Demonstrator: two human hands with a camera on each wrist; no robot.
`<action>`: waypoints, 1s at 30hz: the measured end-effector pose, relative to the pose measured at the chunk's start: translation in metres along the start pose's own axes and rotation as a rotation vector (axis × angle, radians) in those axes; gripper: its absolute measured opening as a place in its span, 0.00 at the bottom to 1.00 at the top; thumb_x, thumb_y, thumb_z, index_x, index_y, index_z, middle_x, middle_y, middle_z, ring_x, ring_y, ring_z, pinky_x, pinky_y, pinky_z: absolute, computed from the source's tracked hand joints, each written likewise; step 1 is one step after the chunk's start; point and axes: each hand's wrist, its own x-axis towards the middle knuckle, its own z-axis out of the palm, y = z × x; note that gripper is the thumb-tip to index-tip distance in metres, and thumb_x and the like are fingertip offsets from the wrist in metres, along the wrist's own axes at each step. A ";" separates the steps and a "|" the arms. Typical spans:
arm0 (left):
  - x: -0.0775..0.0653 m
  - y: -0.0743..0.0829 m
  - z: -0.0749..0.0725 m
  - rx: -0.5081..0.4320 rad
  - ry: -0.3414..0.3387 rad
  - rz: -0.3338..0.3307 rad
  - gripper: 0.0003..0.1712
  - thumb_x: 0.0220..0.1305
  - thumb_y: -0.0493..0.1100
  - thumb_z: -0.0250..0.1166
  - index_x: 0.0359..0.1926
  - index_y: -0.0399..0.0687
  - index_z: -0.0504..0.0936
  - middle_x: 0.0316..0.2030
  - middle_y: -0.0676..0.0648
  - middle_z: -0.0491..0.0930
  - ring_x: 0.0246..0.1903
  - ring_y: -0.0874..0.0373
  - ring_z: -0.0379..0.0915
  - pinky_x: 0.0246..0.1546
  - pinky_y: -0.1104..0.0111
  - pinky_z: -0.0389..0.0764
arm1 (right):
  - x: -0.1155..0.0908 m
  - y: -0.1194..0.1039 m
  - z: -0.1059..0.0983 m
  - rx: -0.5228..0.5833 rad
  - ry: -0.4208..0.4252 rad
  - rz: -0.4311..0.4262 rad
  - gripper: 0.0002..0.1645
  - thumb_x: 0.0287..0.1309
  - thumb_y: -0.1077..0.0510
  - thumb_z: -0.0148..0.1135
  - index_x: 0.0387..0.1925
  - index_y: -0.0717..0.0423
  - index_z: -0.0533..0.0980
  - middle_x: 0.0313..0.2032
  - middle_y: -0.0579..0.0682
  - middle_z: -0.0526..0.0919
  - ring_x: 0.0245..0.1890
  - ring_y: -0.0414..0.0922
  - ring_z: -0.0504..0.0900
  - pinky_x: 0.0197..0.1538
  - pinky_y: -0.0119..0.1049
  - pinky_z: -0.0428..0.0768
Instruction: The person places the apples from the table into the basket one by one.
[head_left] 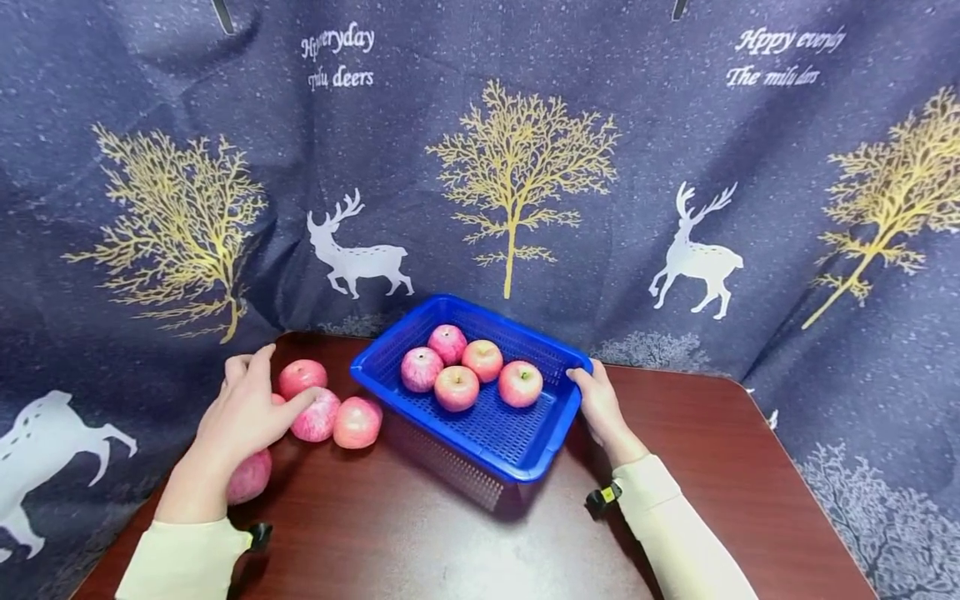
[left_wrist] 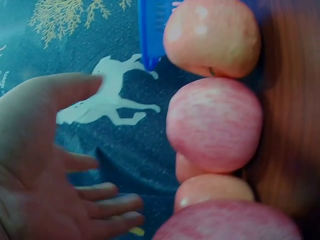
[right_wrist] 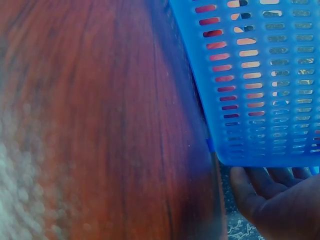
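My left hand [head_left: 243,408] hovers over loose red apples at the table's left side, its fingers spread and relaxed. In the left wrist view the palm faces a striped pink apple [left_wrist: 215,125], with a gap between them. Beside that hand in the head view lie a red apple [head_left: 302,375] and a paler apple [head_left: 357,422]; another apple [head_left: 249,477] is partly hidden under the wrist. My right hand [head_left: 602,406] grips the right end of a blue perforated basket [head_left: 517,429], thumb over the rim, fingers outside. Several apples [head_left: 520,383] sit inside the basket.
The brown wooden table [head_left: 720,467] has its back edge against a dark blue cloth [head_left: 450,108] printed with trees and deer. Both sleeved wrists carry a small black device, such as the right one [head_left: 602,500].
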 end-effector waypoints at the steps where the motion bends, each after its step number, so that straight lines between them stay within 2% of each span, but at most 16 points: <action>1: 0.000 -0.001 -0.001 0.007 -0.034 0.000 0.67 0.70 0.73 0.70 0.84 0.28 0.53 0.71 0.18 0.52 0.66 0.16 0.58 0.55 0.22 0.71 | 0.000 0.000 -0.001 -0.004 0.005 0.002 0.28 0.81 0.56 0.53 0.73 0.66 0.63 0.63 0.66 0.76 0.53 0.51 0.86 0.53 0.40 0.90; 4: -0.001 -0.005 -0.002 0.027 -0.130 -0.003 0.66 0.68 0.71 0.73 0.79 0.22 0.56 0.71 0.17 0.48 0.67 0.14 0.50 0.54 0.22 0.71 | 0.000 -0.001 -0.004 -0.013 0.015 0.007 0.29 0.82 0.56 0.52 0.74 0.66 0.62 0.64 0.67 0.76 0.54 0.53 0.86 0.54 0.41 0.90; 6: -0.002 -0.009 -0.005 0.040 -0.177 -0.011 0.67 0.65 0.72 0.74 0.77 0.20 0.57 0.70 0.15 0.48 0.66 0.13 0.50 0.53 0.22 0.71 | 0.000 -0.001 -0.004 -0.011 0.013 0.007 0.29 0.82 0.56 0.52 0.74 0.66 0.62 0.65 0.67 0.76 0.54 0.53 0.86 0.55 0.41 0.90; 11: -0.004 -0.020 -0.011 0.050 -0.250 -0.032 0.67 0.61 0.72 0.77 0.70 0.17 0.61 0.63 0.14 0.54 0.58 0.13 0.57 0.52 0.25 0.70 | 0.001 -0.001 -0.001 -0.007 0.002 -0.001 0.29 0.81 0.56 0.53 0.73 0.66 0.63 0.64 0.66 0.76 0.54 0.51 0.86 0.56 0.41 0.89; 15: -0.004 -0.027 -0.012 0.054 -0.304 -0.039 0.66 0.58 0.69 0.80 0.66 0.15 0.61 0.58 0.15 0.58 0.54 0.15 0.60 0.51 0.28 0.71 | 0.002 -0.001 0.001 -0.002 0.000 -0.001 0.28 0.80 0.57 0.53 0.73 0.66 0.63 0.64 0.66 0.76 0.55 0.53 0.86 0.55 0.42 0.90; 19: -0.003 -0.032 -0.010 0.062 -0.330 -0.047 0.68 0.56 0.68 0.81 0.66 0.14 0.58 0.56 0.16 0.59 0.54 0.15 0.59 0.50 0.28 0.71 | 0.002 -0.001 0.001 -0.005 -0.003 -0.002 0.28 0.80 0.57 0.53 0.73 0.66 0.62 0.64 0.67 0.76 0.55 0.54 0.86 0.55 0.43 0.90; 23: -0.002 -0.033 -0.009 0.081 -0.351 -0.062 0.69 0.55 0.68 0.82 0.66 0.12 0.57 0.54 0.16 0.59 0.53 0.14 0.59 0.51 0.28 0.71 | 0.001 -0.001 0.002 -0.009 -0.002 -0.009 0.28 0.81 0.57 0.52 0.72 0.67 0.62 0.63 0.66 0.76 0.53 0.50 0.86 0.56 0.41 0.89; 30: -0.004 -0.031 -0.009 0.093 -0.375 -0.117 0.70 0.55 0.66 0.82 0.65 0.12 0.52 0.54 0.14 0.54 0.54 0.08 0.56 0.54 0.27 0.71 | 0.001 -0.001 0.002 -0.014 0.003 -0.011 0.28 0.80 0.57 0.53 0.72 0.68 0.63 0.62 0.65 0.77 0.49 0.45 0.86 0.53 0.38 0.89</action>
